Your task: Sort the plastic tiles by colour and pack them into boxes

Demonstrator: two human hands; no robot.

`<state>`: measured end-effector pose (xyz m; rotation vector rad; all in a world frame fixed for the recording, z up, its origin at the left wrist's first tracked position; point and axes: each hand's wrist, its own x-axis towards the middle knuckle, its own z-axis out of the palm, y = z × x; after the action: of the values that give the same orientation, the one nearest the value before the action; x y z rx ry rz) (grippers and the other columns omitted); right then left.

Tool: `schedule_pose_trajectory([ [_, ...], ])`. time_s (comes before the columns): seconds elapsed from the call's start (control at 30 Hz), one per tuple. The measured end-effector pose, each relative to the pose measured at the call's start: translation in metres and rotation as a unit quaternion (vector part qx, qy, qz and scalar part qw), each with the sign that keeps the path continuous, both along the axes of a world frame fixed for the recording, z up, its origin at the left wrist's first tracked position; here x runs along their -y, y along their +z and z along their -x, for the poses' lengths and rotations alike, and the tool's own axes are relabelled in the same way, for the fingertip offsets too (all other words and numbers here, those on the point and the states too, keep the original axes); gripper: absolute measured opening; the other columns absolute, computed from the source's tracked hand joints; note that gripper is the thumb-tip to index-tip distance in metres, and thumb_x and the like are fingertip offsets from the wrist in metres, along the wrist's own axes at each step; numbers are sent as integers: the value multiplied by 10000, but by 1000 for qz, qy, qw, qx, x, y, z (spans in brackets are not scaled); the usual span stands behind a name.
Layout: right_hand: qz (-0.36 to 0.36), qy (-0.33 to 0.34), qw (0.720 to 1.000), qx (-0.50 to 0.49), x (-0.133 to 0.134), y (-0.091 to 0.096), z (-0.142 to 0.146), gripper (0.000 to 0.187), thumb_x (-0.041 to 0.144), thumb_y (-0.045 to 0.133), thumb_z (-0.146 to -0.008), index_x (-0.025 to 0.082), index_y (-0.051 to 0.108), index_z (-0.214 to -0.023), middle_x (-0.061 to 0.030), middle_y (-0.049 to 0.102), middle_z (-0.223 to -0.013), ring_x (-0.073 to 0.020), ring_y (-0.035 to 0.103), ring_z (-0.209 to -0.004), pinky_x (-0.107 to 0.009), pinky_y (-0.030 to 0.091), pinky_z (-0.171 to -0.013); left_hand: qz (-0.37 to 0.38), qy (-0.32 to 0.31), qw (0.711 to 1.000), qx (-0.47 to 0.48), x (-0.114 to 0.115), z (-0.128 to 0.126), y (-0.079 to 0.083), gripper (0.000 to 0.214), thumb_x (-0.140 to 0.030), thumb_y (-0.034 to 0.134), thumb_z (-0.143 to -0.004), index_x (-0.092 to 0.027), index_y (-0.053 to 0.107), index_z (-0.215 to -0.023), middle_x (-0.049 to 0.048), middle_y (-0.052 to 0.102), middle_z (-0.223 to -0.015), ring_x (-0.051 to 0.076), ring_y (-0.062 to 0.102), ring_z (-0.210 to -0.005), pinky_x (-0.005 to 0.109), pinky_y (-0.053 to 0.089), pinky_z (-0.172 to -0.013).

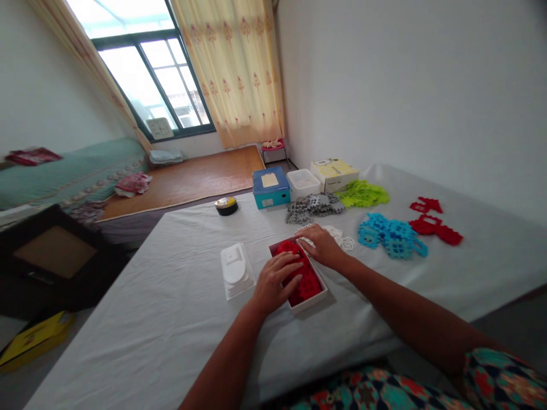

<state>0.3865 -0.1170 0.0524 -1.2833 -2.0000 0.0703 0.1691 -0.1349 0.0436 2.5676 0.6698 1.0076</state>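
A shallow white box (308,304) packed with red plastic pieces (306,282) lies on the cloth-covered table in front of me. My left hand (276,279) rests over its left side, fingers spread across the red pieces. At the far right edge of the box is my right hand (319,244), its fingers stretched out over the rim and the red contents. White openwork pieces (342,238) lie just behind my right hand, partly covered by it. To the left of the box sits a white plastic tray (236,270) with a rounded shape.
Blue pieces (391,234), red pieces (440,225), grey pieces (314,208) and lime-green pieces (365,193) lie in heaps. Behind stand a blue box (271,191), a white tub (303,182) and a yellow-white box (335,173). A round black-and-yellow tin (226,206) stands further left.
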Motion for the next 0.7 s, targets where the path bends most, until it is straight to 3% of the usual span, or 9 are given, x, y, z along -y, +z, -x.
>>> schedule_pose_trajectory([
  [0.07, -4, -4, 999, -33, 2, 4, -5, 200, 212, 526, -899, 228, 692, -1010, -57, 710, -1027, -224, 590, -984, -406, 460, -906, 18, 11, 1000, 19, -3, 2, -1, 260, -275, 569, -897, -279, 673, -1136, 61, 634, -1256, 239, 527, -1235, 470, 426, -1057],
  [0.17, 17, 3, 997, -79, 13, 12, -8, 220, 244, 505, -915, 239, 687, -1038, -56, 709, -1007, -211, 611, -935, -378, 494, -844, 49, 103, 988, 106, -12, 9, 0, 287, -254, 434, -964, -246, 672, -1125, 69, 646, -1223, 210, 533, -1216, 473, 410, -1069],
  [0.27, 49, 94, 993, -50, 29, 16, -3, 219, 299, 551, -911, 241, 677, -1080, -52, 706, -1044, -206, 607, -968, -372, 487, -869, 58, 165, 974, 142, -21, 16, -1, 281, -268, 434, -966, -223, 668, -1115, 74, 663, -1168, 199, 565, -1154, 464, 422, -1052],
  [0.37, 49, 168, 984, 19, 47, 15, 8, 230, 325, 616, -881, 243, 680, -1087, -57, 688, -1129, -223, 581, -1044, -402, 445, -944, 60, 125, 985, 100, -23, 15, -4, 271, -272, 449, -961, -228, 673, -1107, 67, 664, -1167, 196, 555, -1164, 460, 404, -1069],
  [0.47, 41, 180, 982, 37, 61, 16, 15, 222, 298, 623, -877, 231, 682, -1081, -70, 672, -1170, -215, 582, -1041, -386, 447, -938, 70, 97, 991, 60, -22, 10, -9, 285, -280, 437, -965, -228, 675, -1114, 76, 645, -1209, 200, 544, -1184, 458, 407, -1068],
  [0.7, 51, 220, 974, 21, 71, 13, 19, 175, 203, 567, -903, 224, 679, -1036, -53, 692, -1094, -188, 590, -1010, -360, 456, -939, 85, 116, 988, 63, -23, 8, -12, 353, -286, 346, -995, -215, 647, -1164, 76, 620, -1258, 190, 516, -1230, 447, 385, -1095],
])
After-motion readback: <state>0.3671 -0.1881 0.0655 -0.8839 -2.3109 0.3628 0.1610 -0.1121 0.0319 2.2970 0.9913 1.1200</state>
